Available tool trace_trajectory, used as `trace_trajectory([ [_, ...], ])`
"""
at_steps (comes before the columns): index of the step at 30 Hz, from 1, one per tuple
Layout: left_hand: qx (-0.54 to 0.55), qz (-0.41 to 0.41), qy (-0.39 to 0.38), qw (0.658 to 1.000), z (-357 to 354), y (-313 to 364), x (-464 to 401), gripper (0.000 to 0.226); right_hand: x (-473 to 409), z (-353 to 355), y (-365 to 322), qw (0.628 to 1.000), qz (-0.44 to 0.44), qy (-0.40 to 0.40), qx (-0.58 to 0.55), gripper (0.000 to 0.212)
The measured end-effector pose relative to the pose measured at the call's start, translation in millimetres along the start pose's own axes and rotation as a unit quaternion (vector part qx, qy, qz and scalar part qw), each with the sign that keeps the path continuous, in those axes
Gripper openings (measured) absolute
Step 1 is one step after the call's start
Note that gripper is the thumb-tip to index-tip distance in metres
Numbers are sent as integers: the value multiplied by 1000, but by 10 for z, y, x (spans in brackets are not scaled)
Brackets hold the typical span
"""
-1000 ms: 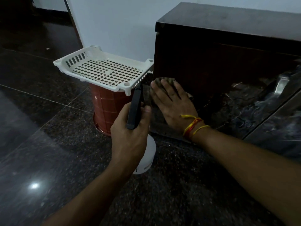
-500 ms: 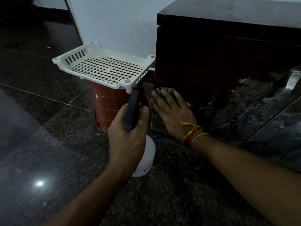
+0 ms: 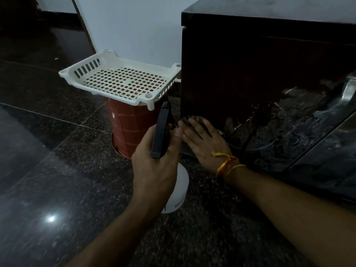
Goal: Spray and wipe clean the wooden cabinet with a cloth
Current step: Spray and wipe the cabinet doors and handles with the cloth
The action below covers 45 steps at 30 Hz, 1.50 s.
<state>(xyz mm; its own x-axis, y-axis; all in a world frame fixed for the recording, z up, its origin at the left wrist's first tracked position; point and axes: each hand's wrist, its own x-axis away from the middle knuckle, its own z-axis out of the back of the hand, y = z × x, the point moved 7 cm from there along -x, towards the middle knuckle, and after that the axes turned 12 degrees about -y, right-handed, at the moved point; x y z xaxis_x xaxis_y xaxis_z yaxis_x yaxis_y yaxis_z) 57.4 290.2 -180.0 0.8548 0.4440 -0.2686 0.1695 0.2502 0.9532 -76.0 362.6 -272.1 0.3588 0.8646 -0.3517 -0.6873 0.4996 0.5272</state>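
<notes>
Gleaming under a dim light, the dark speckled stone floor [image 3: 57,189] runs in large polished tiles up to a pale wall [image 3: 134,31]. Against that wall stands the wooden cabinet [image 3: 250,70], a dark, boxy piece with a glossy front and a worn, blotchy lower part. Left of the cabinet, a white plastic tray [image 3: 119,81] with a grid bottom and slotted sides sits on a ribbed red round bin [image 3: 131,128].

At the cabinet's lower left corner, the right hand [image 3: 204,139] lies flat with straight, spread fingers, pressing a dark cloth [image 3: 194,118] against the wood; only the cloth's edge shows past the fingertips. Yellow and red threads [image 3: 227,166] circle that wrist. Just left of the cabinet corner, the left hand [image 3: 154,168] curls its grip round the black head of a spray bottle [image 3: 178,193], whose white rounded body hangs below the hand, above the floor.
</notes>
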Motion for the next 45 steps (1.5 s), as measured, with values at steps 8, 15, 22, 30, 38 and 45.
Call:
trace_trajectory([
  [8,14,-8,17,1000,33,90,46,18,222,-439,-408,977,92,-164,96,61],
  [15,11,10,14,1000,8,52,94,14,62,-248,-248,992,24,-110,50,63],
  [22,18,22,18,999,-26,63,79,17,203,-640,-497,956,124,-227,141,60],
  [30,7,22,8,1000,-46,74,105,17,791,-520,81,976,89,-177,86,66],
  [38,8,14,1,1000,-96,116,116,16,555,-543,-228,962,125,-218,107,60],
  [45,3,11,-1,1000,-156,82,80,17,904,-610,53,974,95,-182,96,62],
])
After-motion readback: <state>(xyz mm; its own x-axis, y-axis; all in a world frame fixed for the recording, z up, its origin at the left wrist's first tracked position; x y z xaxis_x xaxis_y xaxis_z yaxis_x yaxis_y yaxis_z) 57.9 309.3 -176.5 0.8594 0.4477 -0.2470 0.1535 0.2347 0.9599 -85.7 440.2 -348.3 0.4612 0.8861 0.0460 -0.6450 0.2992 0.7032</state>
